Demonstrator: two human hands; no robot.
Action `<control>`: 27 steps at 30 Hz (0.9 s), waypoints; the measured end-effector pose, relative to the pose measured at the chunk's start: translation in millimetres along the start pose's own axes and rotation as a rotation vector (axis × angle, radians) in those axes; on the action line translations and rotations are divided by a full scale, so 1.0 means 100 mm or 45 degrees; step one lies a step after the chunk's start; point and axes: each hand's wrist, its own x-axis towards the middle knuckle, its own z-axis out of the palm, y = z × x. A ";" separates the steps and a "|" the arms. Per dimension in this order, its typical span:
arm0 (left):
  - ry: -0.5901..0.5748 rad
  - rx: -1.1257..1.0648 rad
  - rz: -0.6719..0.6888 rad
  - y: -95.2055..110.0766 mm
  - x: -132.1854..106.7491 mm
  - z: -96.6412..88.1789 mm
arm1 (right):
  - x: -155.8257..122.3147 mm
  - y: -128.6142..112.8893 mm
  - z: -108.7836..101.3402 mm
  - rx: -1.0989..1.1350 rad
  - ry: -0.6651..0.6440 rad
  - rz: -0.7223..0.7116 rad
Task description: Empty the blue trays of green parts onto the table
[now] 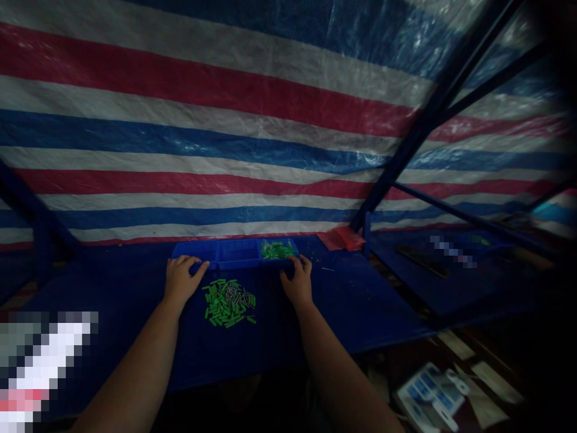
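A long blue plastic tray [239, 263] with three compartments lies at the back of the blue tabletop. My left hand [184, 278] grips its front left corner, thumb spread along the front edge. At the front right corner, my right hand [298, 280] has its fingers curled over the rim. Small green plastic pieces [277, 249], seemingly in a clear bag, fill the right compartment. Between my forearms, in front of the tray, is a loose pile of green plastic plugs [222, 308], with thin silvery screws or nails [238, 293] heaped at its upper right.
Red packets [342, 239] lie right of the tray, by a blue metal post [366, 236]. A striped tarp [225, 138] hangs behind the table. Another blue table [451, 273] stands to the right, and a white box with blue compartments [428, 394] is low down there.
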 end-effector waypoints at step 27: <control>-0.160 0.129 0.221 0.54 -0.11 0.00 | -0.01 -0.04 -0.01 0.037 -0.036 0.013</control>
